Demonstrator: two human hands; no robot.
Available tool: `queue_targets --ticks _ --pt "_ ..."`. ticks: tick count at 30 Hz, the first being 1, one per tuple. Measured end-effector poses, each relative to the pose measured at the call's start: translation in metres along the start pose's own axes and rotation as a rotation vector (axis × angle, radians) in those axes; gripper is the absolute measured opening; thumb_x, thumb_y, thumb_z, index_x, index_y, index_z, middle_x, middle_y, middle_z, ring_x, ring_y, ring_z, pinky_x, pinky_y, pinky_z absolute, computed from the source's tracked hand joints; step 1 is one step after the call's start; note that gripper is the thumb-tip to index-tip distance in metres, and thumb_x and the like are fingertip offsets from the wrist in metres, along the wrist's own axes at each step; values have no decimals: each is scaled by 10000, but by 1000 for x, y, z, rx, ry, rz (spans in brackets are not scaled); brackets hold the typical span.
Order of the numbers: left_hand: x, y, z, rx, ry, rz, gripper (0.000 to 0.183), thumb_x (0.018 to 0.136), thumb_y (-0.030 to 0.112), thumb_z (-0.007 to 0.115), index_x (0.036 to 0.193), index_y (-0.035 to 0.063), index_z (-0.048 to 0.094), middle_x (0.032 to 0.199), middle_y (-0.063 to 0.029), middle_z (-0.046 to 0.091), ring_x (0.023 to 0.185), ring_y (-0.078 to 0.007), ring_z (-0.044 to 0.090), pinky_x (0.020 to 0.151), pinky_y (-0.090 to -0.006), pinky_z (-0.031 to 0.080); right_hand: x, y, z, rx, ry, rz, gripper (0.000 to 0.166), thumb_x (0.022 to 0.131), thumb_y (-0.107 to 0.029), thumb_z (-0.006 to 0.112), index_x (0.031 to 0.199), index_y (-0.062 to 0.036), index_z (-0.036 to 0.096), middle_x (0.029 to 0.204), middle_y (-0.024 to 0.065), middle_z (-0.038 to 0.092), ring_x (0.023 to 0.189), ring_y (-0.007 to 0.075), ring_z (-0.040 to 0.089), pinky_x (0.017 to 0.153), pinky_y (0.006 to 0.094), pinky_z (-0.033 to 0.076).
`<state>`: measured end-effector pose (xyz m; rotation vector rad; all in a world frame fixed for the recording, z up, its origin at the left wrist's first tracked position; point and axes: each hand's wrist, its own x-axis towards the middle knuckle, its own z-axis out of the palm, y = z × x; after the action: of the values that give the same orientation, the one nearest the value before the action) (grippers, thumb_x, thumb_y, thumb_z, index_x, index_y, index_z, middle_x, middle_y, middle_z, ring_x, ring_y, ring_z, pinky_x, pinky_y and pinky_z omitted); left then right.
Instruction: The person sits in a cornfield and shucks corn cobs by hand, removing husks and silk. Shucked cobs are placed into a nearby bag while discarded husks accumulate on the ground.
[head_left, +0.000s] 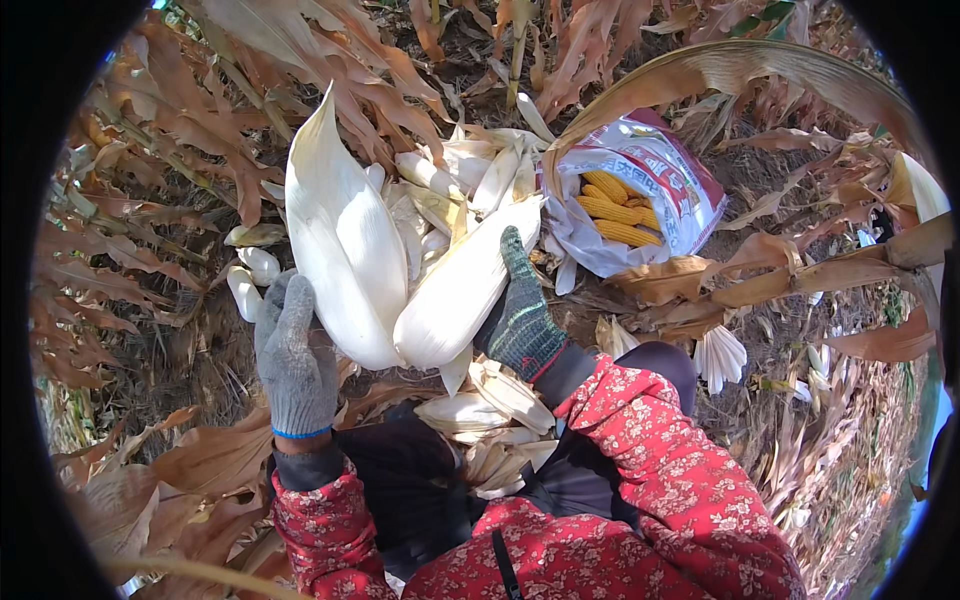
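Observation:
My right hand (525, 319), in a dark green striped glove, grips a thick, pale corn husk (469, 289) with its thumb on top. The husk has a rounded near end; whether an ear lies inside is hidden. A broad white husk leaf (345, 247) spreads open to its left, joined or touching near the lower end. My left hand (296, 352), in a light grey knit glove, is upright beside that leaf's left edge. Its fingers are partly hidden, so I cannot tell if it pinches the leaf.
A printed plastic sack (679, 195) lies at the upper right, several bare yellow corn cobs (619, 214) in its mouth. Husks are heaped (457, 172) beyond my hands and others (487, 409) lie between my legs. Dry corn stalks surround me; one long leaf (720, 71) arches over the sack.

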<state>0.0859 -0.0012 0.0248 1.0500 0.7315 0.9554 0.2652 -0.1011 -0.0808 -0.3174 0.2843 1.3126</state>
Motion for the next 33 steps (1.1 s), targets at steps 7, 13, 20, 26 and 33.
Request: queue_targets --ticks 7,13,20,26,33 --pt "13 -6 -27 -546 -86 -114 421 999 172 456 1378 -4 410 1385 -124 478 1281 -249 456 1115 -427 340 -7 -28 19 8 -66 -175 653 838 -464 681 1335 -114 442 1254 122 551 1161 314 529 1023 515 412" --pt "13 -23 -22 -611 -199 -144 424 993 180 460 1376 5 411 1397 -141 461 1286 -263 445 1126 -450 321 -13 -43 23 -136 -137 -316 692 840 -431 668 1373 -74 408 1296 198 525 1198 377 506 1062 558 364" --pt "8 -17 -3 -568 -47 -221 488 969 257 517 1379 19 401 1349 -146 488 1244 -260 484 1092 -452 371 -30 -54 28 -412 -295 -460 631 824 -262 688 1334 -9 417 1215 180 565 1137 337 559 1027 494 424" --pt "2 -25 16 -470 36 -303 388 970 245 506 1291 38 438 1196 -120 552 1084 -239 566 956 -395 463 -29 -55 29 -303 -234 -383 623 825 -316 678 1318 -16 442 1189 174 582 1097 332 580 996 487 449" --pt "-18 -32 3 -611 -821 -480 286 979 306 458 901 38 520 651 -33 469 580 -122 459 592 -240 380 -11 -69 27 -92 70 -519 481 834 -426 678 1200 -141 550 1038 72 616 935 231 609 844 398 512"
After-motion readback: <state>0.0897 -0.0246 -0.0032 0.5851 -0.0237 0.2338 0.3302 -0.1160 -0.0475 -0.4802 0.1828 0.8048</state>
